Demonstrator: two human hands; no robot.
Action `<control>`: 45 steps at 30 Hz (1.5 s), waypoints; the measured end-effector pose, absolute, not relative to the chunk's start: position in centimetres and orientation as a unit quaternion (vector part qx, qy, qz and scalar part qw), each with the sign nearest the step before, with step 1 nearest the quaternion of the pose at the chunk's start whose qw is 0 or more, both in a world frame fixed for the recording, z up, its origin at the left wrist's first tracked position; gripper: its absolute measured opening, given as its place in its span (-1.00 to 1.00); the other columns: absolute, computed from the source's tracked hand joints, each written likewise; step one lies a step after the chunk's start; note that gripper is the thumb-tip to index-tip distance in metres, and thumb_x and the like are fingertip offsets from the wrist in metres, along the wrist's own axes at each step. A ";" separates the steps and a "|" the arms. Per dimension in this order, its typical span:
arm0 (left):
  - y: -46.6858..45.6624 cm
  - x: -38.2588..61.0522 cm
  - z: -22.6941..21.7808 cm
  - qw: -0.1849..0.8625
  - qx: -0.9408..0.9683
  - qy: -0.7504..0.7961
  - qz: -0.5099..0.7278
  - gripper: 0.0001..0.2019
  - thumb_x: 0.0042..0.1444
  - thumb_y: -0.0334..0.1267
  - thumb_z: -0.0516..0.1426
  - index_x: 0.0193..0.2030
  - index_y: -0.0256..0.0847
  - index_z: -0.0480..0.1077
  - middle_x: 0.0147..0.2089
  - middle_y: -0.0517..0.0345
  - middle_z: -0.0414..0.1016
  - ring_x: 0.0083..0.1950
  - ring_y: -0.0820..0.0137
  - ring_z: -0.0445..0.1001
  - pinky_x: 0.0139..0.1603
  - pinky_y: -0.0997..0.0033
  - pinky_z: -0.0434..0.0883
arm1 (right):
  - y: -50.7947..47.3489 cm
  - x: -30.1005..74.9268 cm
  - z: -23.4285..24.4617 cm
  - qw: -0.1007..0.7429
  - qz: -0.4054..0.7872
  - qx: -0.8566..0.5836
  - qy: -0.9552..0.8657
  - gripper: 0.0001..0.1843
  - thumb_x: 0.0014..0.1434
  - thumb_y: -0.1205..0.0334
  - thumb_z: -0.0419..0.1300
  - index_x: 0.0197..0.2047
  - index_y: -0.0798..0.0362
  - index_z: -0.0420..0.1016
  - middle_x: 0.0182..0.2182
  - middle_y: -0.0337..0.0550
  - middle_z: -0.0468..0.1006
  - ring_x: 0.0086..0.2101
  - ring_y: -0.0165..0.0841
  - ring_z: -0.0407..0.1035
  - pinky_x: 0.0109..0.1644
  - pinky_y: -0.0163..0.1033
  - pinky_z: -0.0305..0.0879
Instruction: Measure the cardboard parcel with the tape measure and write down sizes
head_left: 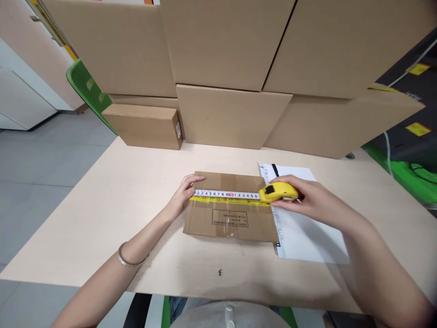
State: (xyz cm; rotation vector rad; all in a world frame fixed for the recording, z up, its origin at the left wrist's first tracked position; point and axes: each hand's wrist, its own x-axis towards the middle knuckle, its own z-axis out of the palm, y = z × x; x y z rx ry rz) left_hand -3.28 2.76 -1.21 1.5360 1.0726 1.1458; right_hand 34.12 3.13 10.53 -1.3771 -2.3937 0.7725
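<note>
A cardboard box (201, 218) lies flat on the table, with yellow tape (218, 199) along its top and a printed black frame below it. Across the top stretches the white blade of a tape measure (280, 191), its numbers readable and a red 10 near the middle. My right hand (303, 198) grips the yellow case at the box's right edge. At the left edge, my left hand (184, 193) pinches the blade's end under the thumb, its fingers resting along the box's side and top. The very tip of the blade is hidden by the thumb.
White paper sheets (307, 241) lie right of the box, partly under it, with a black pen (275, 170) on top. A smaller closed carton (146, 127) stands at the back left. Large cardboard panels (232, 118) line the table's far edge.
</note>
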 end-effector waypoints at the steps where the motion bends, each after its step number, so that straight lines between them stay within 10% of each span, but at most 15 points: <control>1: 2.7 -3.2 -1.2 0.457 0.618 0.436 0.468 -0.46 0.28 0.25 0.08 0.20 -0.02 0.51 0.31 -0.05 0.41 0.42 -0.08 0.26 0.52 -0.16 0.14 | 3.0 35.3 10.4 0.140 0.271 -0.485 -0.819 -0.60 0.33 -0.13 0.28 0.11 -0.13 0.52 -0.10 -0.12 0.68 -0.24 -0.19 0.56 -0.22 -0.14 0.44; 19: 2.5 -3.3 -0.9 0.432 0.638 0.440 0.462 -0.49 0.34 0.21 0.04 0.23 0.00 0.48 0.34 -0.04 0.41 0.46 -0.05 0.23 0.54 -0.16 0.10 | 2.1 34.8 12.3 0.108 0.214 -0.491 -0.837 -0.66 0.31 -0.17 0.28 0.04 -0.20 0.54 -0.21 -0.21 0.69 -0.35 -0.21 0.55 -0.30 -0.16 0.39; 30: 3.0 -2.6 -2.1 0.462 0.584 0.416 0.523 -0.33 0.40 0.34 -0.16 0.15 -0.13 0.50 0.25 -0.09 0.53 0.40 -0.01 0.39 0.46 -0.14 0.29 | 5.0 18.3 11.5 0.134 0.182 -0.253 -0.941 -0.62 0.43 0.12 0.22 0.27 -0.11 0.43 0.13 -0.12 0.64 -0.04 -0.20 0.57 -0.14 -0.20 0.28; 36: 0.3 -3.1 3.3 0.257 0.733 0.464 0.425 -0.54 0.49 0.06 -0.04 0.35 -0.04 0.39 0.52 -0.06 0.25 0.62 0.01 0.07 0.60 -0.21 0.06 | 4.7 23.7 13.4 0.154 0.253 -0.210 -0.932 -0.64 0.15 0.38 0.27 0.01 -0.11 0.53 -0.02 -0.20 0.66 -0.07 -0.22 0.53 -0.03 -0.14 0.34; 45: -5.1 2.9 7.2 0.128 0.902 0.326 0.254 -0.77 0.39 -0.11 0.13 0.06 -0.18 0.41 0.16 -0.27 0.57 0.33 -0.05 0.52 0.21 -0.09 0.60 | 1.3 29.3 14.1 0.033 0.298 -0.202 -0.932 -0.65 0.09 0.49 0.22 -0.10 -0.09 0.56 -0.09 -0.16 0.66 -0.12 -0.20 0.47 -0.11 -0.13 0.42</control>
